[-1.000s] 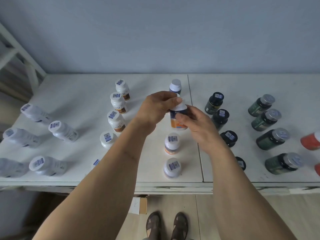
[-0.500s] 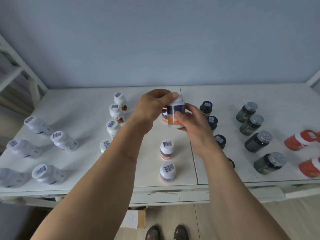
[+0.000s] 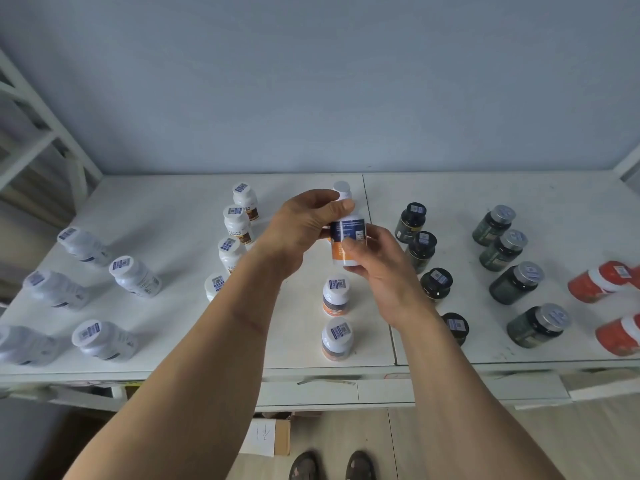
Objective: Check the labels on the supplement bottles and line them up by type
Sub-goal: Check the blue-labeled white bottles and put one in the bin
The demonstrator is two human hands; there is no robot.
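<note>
Both hands hold one white bottle with a blue and orange label (image 3: 347, 237) in the air above the white table (image 3: 166, 209). My left hand (image 3: 304, 223) grips its cap and upper part, my right hand (image 3: 375, 261) its lower part. Its label faces me. Below it two bottles of the same kind (image 3: 335, 295) (image 3: 337, 338) stand in a line, and another white-capped one (image 3: 343, 190) stands behind my hands. A row of white bottles with brown labels (image 3: 237, 223) stands to the left.
Several white bottles lie on their sides at the left (image 3: 135, 276). Black-capped dark bottles (image 3: 410, 221) stand in a line right of centre, silver-capped green ones (image 3: 504, 249) further right, and red bottles (image 3: 601, 281) lie at the right edge. A cardboard box (image 3: 266, 436) sits on the floor.
I have lifted the bottle off the table and turned it so its label faces me. My view has tilted up and back from the table.
</note>
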